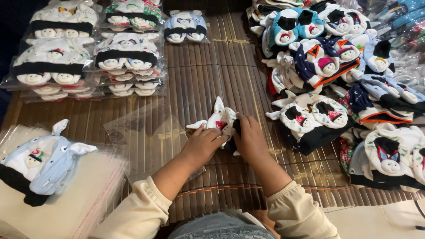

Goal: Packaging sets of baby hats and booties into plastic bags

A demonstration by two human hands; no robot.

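While bagged hats point(126, 55) lie stacked (in clear sleeves), both hands point(228, 141) grip a white hat point(221, 120).

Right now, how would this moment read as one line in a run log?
left hand: on white baby hat | right hand: gripping its dark edge | surface: bamboo mat | clear bag: beside left hand

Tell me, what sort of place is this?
Probably a home packing spot on a floor: a brown slatted bamboo mat, sealed clear bags of white baby hats, and a loose heap of colourful unbagged hats.
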